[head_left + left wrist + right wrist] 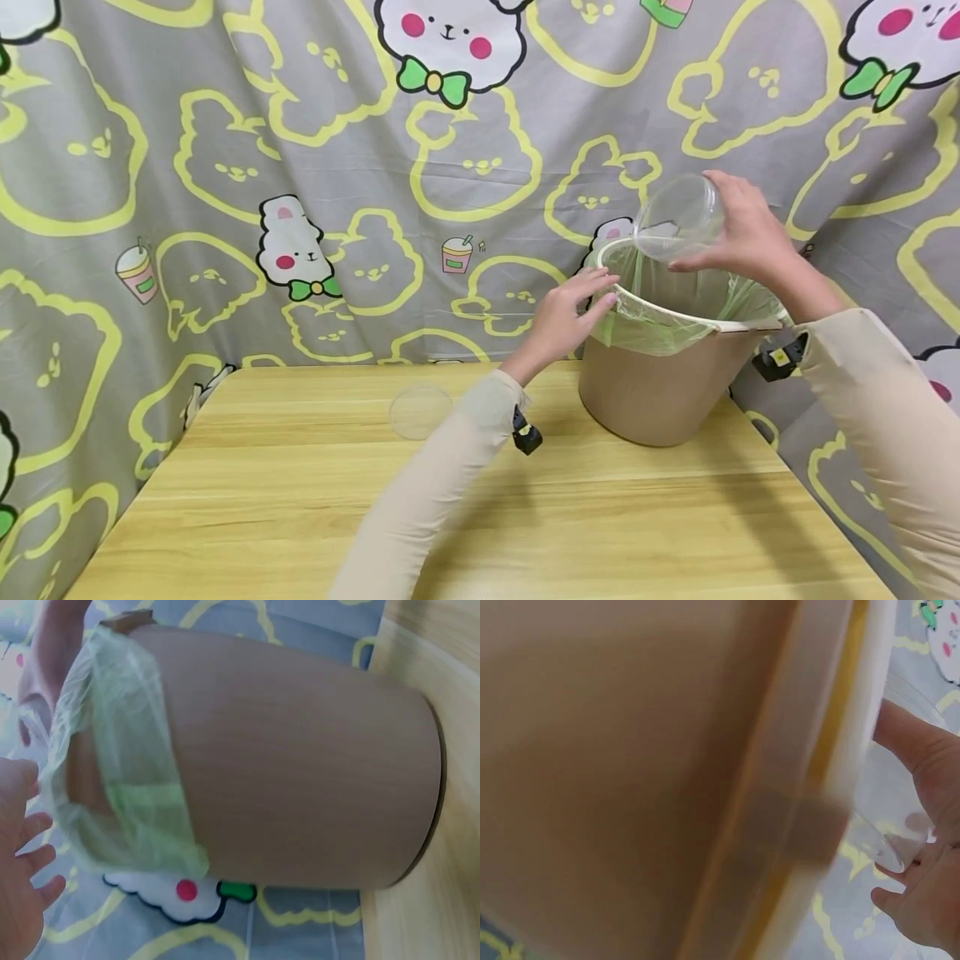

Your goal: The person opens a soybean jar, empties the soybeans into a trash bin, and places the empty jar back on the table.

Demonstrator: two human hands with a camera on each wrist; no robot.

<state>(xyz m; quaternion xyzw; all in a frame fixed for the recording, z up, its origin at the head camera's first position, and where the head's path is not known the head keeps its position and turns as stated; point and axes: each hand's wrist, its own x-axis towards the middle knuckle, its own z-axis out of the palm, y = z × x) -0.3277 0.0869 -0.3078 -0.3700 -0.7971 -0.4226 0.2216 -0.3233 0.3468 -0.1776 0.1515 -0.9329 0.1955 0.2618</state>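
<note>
My right hand grips a clear plastic round container, which is tilted on its side above the mouth of a brown trash can. In the right wrist view the fingers of my right hand wrap around the clear wall of the container. Nothing can be made out inside it. My left hand is beside the can's near-left rim, fingers extended and spread. In the left wrist view, a gap shows between my left hand and the rim. A pale green bag lines the can and folds over its rim.
A clear round lid lies flat on the wooden table, left of my left forearm. The trash can stands at the table's back right. Behind hangs a grey patterned curtain, with more of it along the right side.
</note>
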